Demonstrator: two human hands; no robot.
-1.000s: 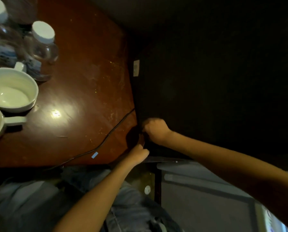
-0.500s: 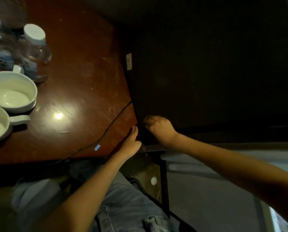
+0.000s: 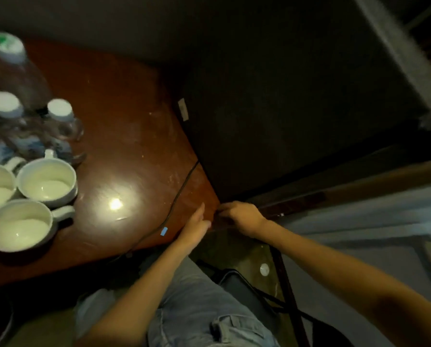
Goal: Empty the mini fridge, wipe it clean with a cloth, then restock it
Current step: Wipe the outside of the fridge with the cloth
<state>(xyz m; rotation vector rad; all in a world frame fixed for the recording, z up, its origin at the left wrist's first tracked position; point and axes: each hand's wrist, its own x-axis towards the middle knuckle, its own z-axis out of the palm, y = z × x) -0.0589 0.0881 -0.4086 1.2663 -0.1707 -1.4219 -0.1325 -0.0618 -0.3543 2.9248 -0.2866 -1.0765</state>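
1. Because the mini fridge (image 3: 297, 121) stands as a dark block against the table's (image 3: 134, 146) right edge with its inside out of view, I cannot tell whether it has been emptied. No cloth shows, so I judge that wiping and restocking are not yet done.
2. Bottles (image 3: 59, 126) and three white cups (image 3: 46, 184) stand at the table's left edge. Whether they came from the fridge is unclear.
3. The right hand (image 3: 242, 216) curls its fingers round the fridge's front-left corner edge, probably the door's top. The left hand (image 3: 196, 226) lies with straight fingers on the table's front edge just beside it, holding nothing.
4. The right fingertips and any door gap sit in shadow. The picture's right side is blurred. A cable (image 3: 181, 186) crosses the table toward its front edge.
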